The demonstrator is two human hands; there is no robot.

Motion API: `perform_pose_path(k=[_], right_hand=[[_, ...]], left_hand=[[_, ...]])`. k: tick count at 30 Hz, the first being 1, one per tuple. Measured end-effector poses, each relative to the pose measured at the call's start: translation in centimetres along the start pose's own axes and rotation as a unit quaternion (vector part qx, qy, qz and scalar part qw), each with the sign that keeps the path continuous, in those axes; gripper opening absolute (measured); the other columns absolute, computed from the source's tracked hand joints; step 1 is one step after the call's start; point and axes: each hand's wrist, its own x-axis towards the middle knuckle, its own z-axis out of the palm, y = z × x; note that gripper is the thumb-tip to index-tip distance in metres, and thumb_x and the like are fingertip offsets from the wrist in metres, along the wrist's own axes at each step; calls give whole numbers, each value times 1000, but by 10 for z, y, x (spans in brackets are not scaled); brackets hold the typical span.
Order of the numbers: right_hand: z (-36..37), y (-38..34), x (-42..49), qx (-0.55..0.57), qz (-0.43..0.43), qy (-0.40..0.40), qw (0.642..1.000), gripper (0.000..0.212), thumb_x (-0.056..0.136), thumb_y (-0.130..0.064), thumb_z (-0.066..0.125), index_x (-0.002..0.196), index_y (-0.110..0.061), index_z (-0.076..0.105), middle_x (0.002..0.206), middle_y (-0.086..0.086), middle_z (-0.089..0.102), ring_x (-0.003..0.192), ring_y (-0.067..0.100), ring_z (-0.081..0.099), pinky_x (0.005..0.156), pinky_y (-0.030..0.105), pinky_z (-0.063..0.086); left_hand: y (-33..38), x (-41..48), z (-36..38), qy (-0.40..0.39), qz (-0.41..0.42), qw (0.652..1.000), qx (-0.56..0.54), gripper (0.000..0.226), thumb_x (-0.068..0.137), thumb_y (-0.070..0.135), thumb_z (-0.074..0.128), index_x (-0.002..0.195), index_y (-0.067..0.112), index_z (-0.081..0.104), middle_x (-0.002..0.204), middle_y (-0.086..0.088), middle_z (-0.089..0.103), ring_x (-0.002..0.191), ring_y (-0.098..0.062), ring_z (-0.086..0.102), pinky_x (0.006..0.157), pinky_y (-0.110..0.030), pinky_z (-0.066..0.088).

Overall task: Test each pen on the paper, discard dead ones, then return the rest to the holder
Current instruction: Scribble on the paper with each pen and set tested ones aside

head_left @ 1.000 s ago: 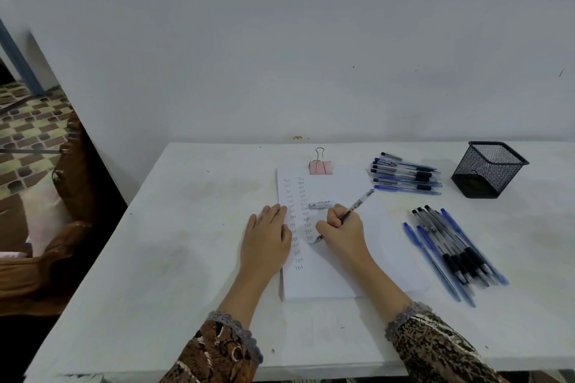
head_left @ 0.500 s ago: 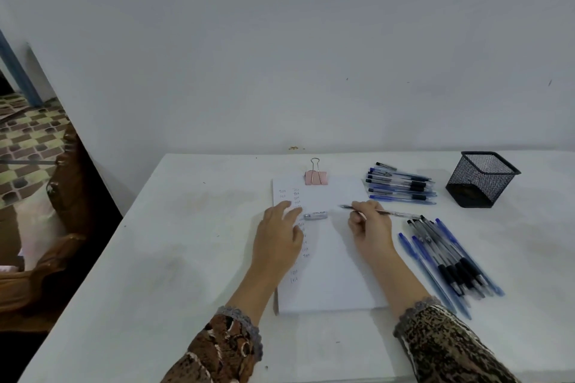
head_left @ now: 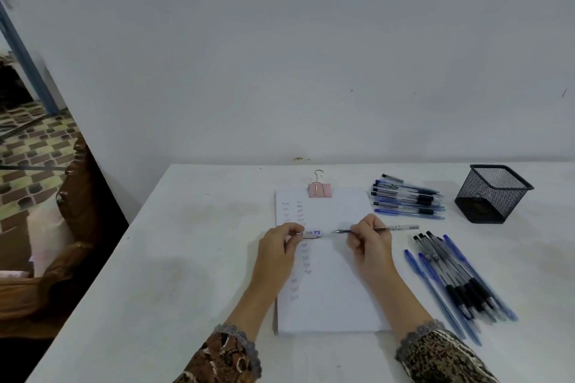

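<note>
A white table (head_left: 186,258) stands by a plain wall. Over the top half of the paper (head_left: 329,305), the right hand (head_left: 370,246) grips a pen (head_left: 401,228) in curled fingers. Its tip pokes out toward the cap (head_left: 312,233), very near it. The left hand (head_left: 277,252) pinches the cap.

Handwritten marks on paper (head_left: 337,298), illegible

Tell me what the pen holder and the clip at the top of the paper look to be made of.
Holder: black mesh, probably coated metal wire with a matt finish; the table shows through its walls. Clip: pink body, likely painted sheet metal, with a thin shiny wire loop standing up from it.
</note>
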Motion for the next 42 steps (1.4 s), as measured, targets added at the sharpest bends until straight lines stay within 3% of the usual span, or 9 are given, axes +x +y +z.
perform_pose_path(k=[6, 14, 18, 22, 25, 30, 37, 40, 42], right_hand=[[3, 1, -2, -40, 4, -49, 998, 45, 82, 21, 40, 57, -14, 28, 39, -2, 33, 36, 10, 33, 36, 16, 22], [3, -2, -4, -31, -2, -41, 999, 43, 83, 19, 40, 58, -13, 29, 36, -2, 37, 34, 9, 35, 34, 16, 24], [4, -3, -6, -73, 21, -105, 992, 38, 84, 18, 45, 61, -10, 35, 42, 3, 47, 37, 12, 42, 37, 17, 32], [5, -1, -6, -77, 39, -154, 984, 26, 87, 11, 52, 78, -11, 41, 61, 8, 60, 50, 15, 56, 47, 19, 45], [7, -3, -6, -35, 62, -165, 984, 16, 93, 0, 45, 79, -7, 46, 67, 9, 59, 55, 16, 60, 50, 21, 49], [3, -4, -5, -36, 31, -136, 990, 24, 91, 9, 46, 78, -11, 42, 53, 8, 55, 46, 14, 55, 45, 19, 44], [-2, 3, -5, -122, -11, -166, 978, 25, 86, 14, 51, 72, -6, 45, 61, 8, 64, 55, 15, 63, 57, 20, 52], [-1, 0, -8, -133, 24, -198, 971, 29, 83, 21, 50, 68, -4, 55, 78, 8, 67, 63, 15, 66, 62, 20, 54], [0, -4, -10, -99, 93, -230, 964, 47, 84, 24, 42, 65, -8, 71, 84, 6, 71, 70, 14, 70, 67, 17, 55]], left_hand=[[2, -2, 1, -14, -4, 1000, -21, 14, 89, 12, 57, 94, 21, 66, 79, 22, 57, 66, 6, 48, 64, -5, 36], [2, 0, 2, 8, -26, 998, -59, 16, 88, 12, 60, 88, 28, 63, 82, 12, 63, 63, 5, 51, 62, -5, 38], [3, 0, 2, -26, -6, 999, -27, 13, 87, 15, 62, 90, 28, 65, 71, 16, 54, 56, 6, 46, 58, -7, 36], [4, -1, 0, -28, 17, 999, -21, 14, 87, 15, 63, 91, 28, 65, 80, 13, 59, 61, 6, 47, 62, -6, 37], [3, 0, 0, -16, 1, 1000, -27, 18, 88, 16, 61, 103, 25, 66, 90, 10, 62, 67, 5, 50, 65, -3, 37], [0, 0, 1, -6, -14, 999, -29, 17, 88, 15, 60, 101, 21, 69, 89, 8, 63, 83, -3, 57, 71, -3, 39], [1, 1, 0, 6, -16, 999, -37, 16, 87, 8, 60, 95, 16, 71, 89, -2, 65, 78, 1, 54, 68, -4, 38], [-1, 2, -2, 17, -18, 998, -53, 19, 90, 10, 56, 95, 25, 66, 92, 5, 64, 85, 2, 54, 70, -3, 38], [-1, 2, -3, 20, -26, 997, -70, 22, 92, 10, 52, 95, 29, 63, 96, 9, 63, 89, 3, 54, 72, -3, 38]])
